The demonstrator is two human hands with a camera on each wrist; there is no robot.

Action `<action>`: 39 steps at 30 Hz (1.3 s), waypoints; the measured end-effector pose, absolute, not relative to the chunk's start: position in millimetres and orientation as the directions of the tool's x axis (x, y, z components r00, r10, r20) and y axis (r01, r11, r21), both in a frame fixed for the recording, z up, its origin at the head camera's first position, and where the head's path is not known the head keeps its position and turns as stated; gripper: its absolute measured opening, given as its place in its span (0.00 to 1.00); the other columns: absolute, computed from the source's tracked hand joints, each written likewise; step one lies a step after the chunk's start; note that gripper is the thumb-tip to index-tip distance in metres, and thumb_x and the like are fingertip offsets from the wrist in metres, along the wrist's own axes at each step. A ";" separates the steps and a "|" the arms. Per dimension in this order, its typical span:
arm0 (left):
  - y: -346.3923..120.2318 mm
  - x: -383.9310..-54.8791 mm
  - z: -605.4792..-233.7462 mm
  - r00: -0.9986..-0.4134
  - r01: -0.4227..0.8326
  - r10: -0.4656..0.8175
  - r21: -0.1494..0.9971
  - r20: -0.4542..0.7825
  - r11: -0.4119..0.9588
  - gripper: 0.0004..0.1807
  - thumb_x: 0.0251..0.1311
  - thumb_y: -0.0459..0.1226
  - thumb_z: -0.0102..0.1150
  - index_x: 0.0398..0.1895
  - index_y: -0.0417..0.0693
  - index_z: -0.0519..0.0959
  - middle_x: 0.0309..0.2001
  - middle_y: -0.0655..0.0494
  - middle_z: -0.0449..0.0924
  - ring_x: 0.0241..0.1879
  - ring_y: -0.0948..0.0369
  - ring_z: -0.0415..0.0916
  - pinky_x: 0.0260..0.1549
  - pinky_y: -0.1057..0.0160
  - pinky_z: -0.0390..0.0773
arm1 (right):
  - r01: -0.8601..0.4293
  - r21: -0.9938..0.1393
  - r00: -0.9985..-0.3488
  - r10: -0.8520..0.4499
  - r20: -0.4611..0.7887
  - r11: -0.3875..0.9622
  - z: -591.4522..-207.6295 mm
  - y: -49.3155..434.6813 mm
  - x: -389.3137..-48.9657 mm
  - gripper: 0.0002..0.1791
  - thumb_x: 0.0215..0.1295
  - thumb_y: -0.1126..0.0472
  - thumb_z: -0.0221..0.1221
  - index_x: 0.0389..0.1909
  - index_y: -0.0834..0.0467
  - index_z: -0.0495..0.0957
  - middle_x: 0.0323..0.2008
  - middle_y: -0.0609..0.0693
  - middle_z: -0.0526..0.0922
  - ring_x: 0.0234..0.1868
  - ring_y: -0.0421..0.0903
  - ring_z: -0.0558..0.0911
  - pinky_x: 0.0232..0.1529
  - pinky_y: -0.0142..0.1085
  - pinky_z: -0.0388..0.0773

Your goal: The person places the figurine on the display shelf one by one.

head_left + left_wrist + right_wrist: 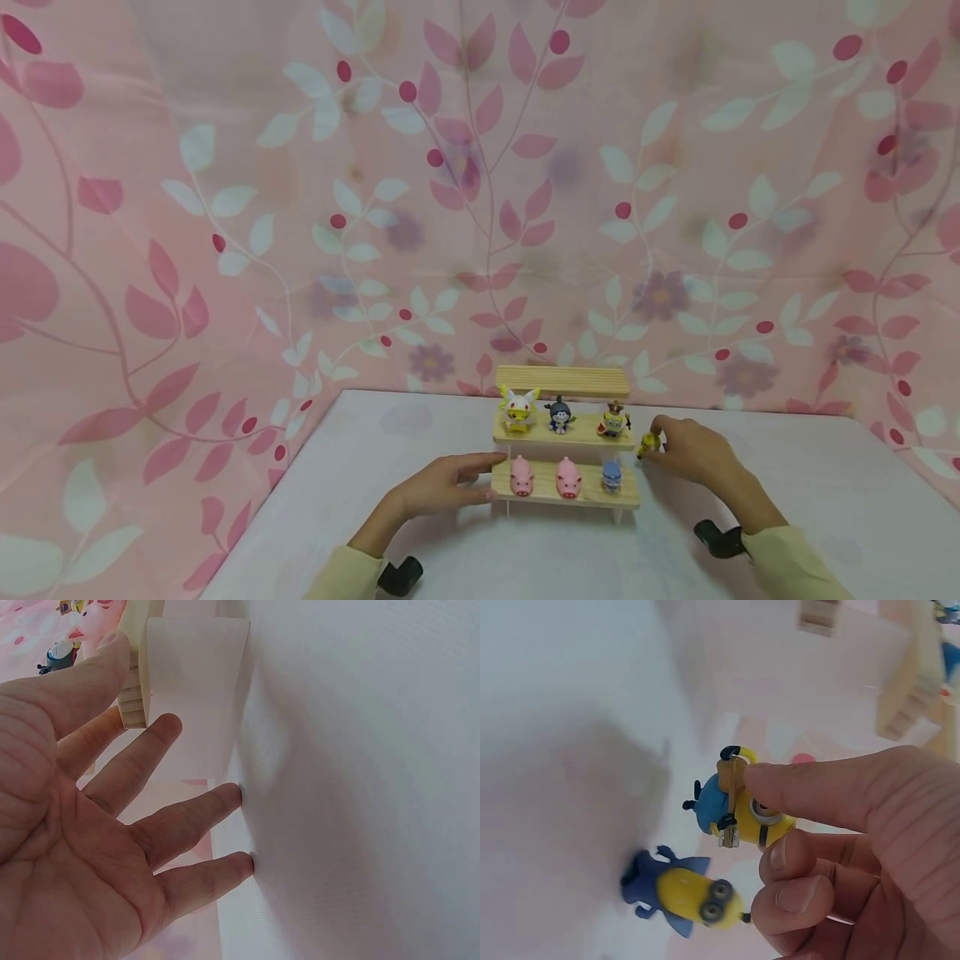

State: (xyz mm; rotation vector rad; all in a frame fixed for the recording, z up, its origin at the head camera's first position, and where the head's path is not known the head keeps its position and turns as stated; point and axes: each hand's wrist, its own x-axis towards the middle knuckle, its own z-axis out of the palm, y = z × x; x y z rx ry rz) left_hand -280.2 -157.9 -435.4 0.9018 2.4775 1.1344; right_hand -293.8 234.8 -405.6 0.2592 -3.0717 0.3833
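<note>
Floral backdrop (487,183) behind figurine-laden stand (562,381); left fingers (187,821) wide; right fingers (791,898) around guitar minion (746,827), caped figure (686,895) near.

I'm at an indoor tabletop setup, staged for recording; whether in a home or a studio I can't tell. A pink leaf-and-flower covering (465,208), lightly creased like hung cloth, fills the upper frame and the left side. Below lies my white tabletop (420,425), with a stepped wooden stand (562,380) displaying toy figures (568,480) at lower centre. I wear black devices (401,576), low in the frame.
</note>
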 end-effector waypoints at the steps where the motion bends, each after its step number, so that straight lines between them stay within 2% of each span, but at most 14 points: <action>1: -157.8 -280.2 -435.5 -0.768 0.428 0.640 0.754 0.013 0.498 0.30 0.59 0.51 0.58 0.66 0.63 0.66 0.64 0.64 0.64 0.58 0.48 0.69 0.54 0.50 0.70 | -0.177 -0.243 -0.984 -0.165 0.068 0.954 -403.3 235.6 -291.8 0.19 0.53 0.54 0.65 0.42 0.61 0.75 0.23 0.47 0.73 0.23 0.44 0.70 0.21 0.38 0.68; 10: -158.7 -280.4 -436.6 -0.756 0.434 0.654 0.764 0.021 0.477 0.30 0.60 0.50 0.57 0.67 0.63 0.65 0.64 0.62 0.64 0.59 0.47 0.68 0.55 0.48 0.68 | -0.205 -0.212 -0.974 -0.178 0.142 0.956 -385.4 237.8 -275.5 0.21 0.54 0.50 0.64 0.43 0.59 0.74 0.20 0.45 0.73 0.19 0.41 0.70 0.17 0.37 0.67; 18: -159.0 -280.2 -435.3 -0.760 0.429 0.650 0.763 0.015 0.484 0.30 0.60 0.50 0.58 0.66 0.63 0.65 0.64 0.62 0.65 0.58 0.49 0.68 0.55 0.49 0.69 | -0.225 -0.200 -0.961 -0.183 0.208 0.954 -367.6 232.9 -261.3 0.23 0.53 0.50 0.65 0.45 0.60 0.74 0.19 0.44 0.71 0.16 0.40 0.68 0.14 0.35 0.65; 29: -158.4 -281.7 -435.1 -0.769 0.412 0.640 0.766 0.001 0.494 0.30 0.60 0.51 0.58 0.66 0.65 0.65 0.64 0.65 0.64 0.59 0.48 0.68 0.55 0.48 0.69 | -0.243 -0.206 -0.947 -0.186 0.262 0.948 -341.1 227.5 -248.1 0.23 0.54 0.49 0.65 0.46 0.57 0.73 0.20 0.43 0.72 0.16 0.40 0.68 0.13 0.34 0.65; 39: -158.3 -280.1 -434.6 -0.765 0.413 0.644 0.769 0.003 0.487 0.30 0.60 0.50 0.58 0.66 0.63 0.65 0.64 0.63 0.64 0.59 0.47 0.67 0.55 0.49 0.69 | -0.289 -0.188 -0.920 -0.218 0.324 0.939 -328.5 226.0 -241.7 0.23 0.55 0.49 0.64 0.47 0.57 0.72 0.20 0.41 0.72 0.15 0.38 0.67 0.12 0.33 0.65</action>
